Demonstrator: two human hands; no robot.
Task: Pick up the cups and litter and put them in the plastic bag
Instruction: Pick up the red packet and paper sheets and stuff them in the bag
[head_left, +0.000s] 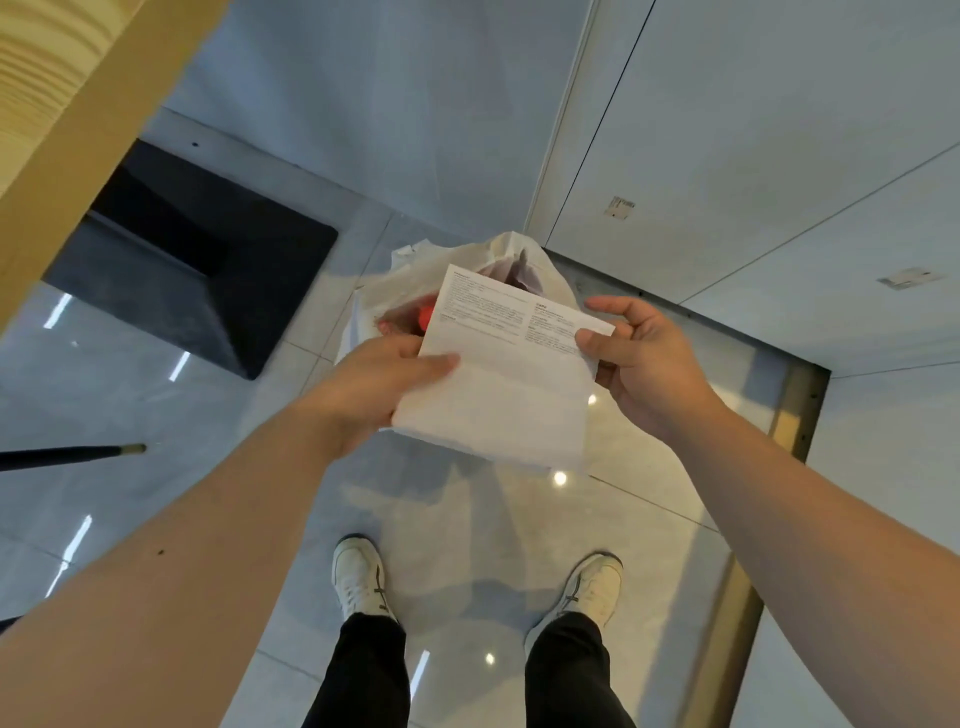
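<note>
far left: a pale wooden table edge (57, 130) runs diagonally, with a dark wedge-shaped base (208, 260) under it on the floor; a thin dark rod (67, 456) pokes in lower down, purpose unclear.

left hand (374, 384): fingers closed on the left edge of a folded printed sheet (504, 374), thumb on top. it looks as if the same hand also bunches the rim of the plastic bag (374, 301), though the paper hides that contact, so cannot confirm. judgement: holding the bag mouth up and open keeps a target ready for the litter.

centre: the sheet sits directly over the bag mouth, in front of it from this view. something red (427, 316) is already inside the bag; cannot identify it.

right hand (644, 358): thumb and fingers pinch the sheet's right edge. judgement: a two-handed hold suits folding or steering the sheet into the opening.

surface and room: glossy pale tiled floor (156, 415) with ceiling-light reflections, white shoes (358, 577) planted apart below. right side: light grey panelled walls (753, 156) with small labels, and a metal threshold strip (795, 410).
</note>
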